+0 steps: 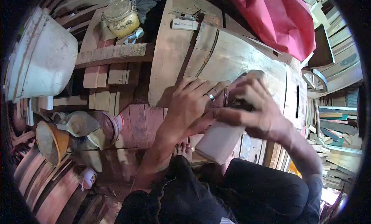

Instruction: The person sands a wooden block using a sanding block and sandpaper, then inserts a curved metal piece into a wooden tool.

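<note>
A smooth pale wooden block (221, 142) slants over the near edge of the wooden workbench (239, 56). My left hand (197, 102), with a ring on one finger, is closed around the block's far part, thumb beneath. Beside it my right hand (253, 106) curls over the block's far end, its fingers bent and blurred. Something small and dark shows between the two hands, too hidden to make out. A small white box (184, 24) lies farther back on the bench.
Red cloth (276, 21) covers the bench's back right. At left are a large white tub (48, 56), a glass jar (120, 19), an orange bowl (50, 143) and a white cup (88, 178). Wood pieces (338, 127) are stacked at right.
</note>
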`<state>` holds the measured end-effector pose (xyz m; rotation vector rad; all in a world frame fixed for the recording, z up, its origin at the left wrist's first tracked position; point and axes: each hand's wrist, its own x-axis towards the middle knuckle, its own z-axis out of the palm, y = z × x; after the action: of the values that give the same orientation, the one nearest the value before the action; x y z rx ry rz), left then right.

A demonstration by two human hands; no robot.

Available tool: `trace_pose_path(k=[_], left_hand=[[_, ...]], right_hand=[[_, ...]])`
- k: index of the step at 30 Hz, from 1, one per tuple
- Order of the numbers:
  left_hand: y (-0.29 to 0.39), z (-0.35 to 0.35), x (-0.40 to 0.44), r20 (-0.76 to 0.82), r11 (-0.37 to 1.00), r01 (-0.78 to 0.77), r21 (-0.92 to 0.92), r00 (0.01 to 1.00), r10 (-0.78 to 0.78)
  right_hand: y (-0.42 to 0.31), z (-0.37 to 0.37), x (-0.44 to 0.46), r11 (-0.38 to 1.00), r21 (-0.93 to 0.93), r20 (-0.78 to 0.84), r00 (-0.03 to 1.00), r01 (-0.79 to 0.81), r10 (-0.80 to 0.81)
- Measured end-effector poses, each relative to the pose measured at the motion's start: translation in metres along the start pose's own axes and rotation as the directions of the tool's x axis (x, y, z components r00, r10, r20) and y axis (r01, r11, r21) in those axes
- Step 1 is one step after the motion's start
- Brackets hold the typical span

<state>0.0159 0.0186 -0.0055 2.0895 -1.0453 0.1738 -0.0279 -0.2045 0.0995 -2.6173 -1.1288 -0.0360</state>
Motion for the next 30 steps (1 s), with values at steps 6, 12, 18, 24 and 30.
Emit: trace_pose_path(k=[6, 12, 18, 24, 30], left_hand=[[0.004, -0.001, -0.003, -0.085, 1.0, -0.006, -0.015, 0.996, 0.005], [0.002, -0.01, -0.001, -0.128, 0.962, -0.012, -0.271, 0.991, -0.023], [0.002, -0.01, -0.004, -0.065, 0.819, 0.083, -0.568, 0.987, -0.146], [-0.004, -0.005, -0.005, -0.135, 0.822, -0.026, -0.569, 0.989, -0.062], [-0.006, 0.007, -0.008, -0.303, 0.723, -0.141, -0.676, 0.948, -0.099]], right_hand=[[0.053, -0.004, -0.001, 0.948, -0.038, -0.109, 0.945, -0.315, 0.309], [0.067, 0.013, -0.011, 0.924, -0.081, -0.155, 0.921, -0.373, 0.358], [0.066, 0.017, -0.012, 0.917, -0.144, -0.16, 0.924, -0.371, 0.348], [0.065, 0.023, -0.015, 0.914, -0.168, -0.215, 0.918, -0.369, 0.332], [0.057, 0.028, -0.019, 0.9, -0.222, -0.255, 0.913, -0.375, 0.318]])
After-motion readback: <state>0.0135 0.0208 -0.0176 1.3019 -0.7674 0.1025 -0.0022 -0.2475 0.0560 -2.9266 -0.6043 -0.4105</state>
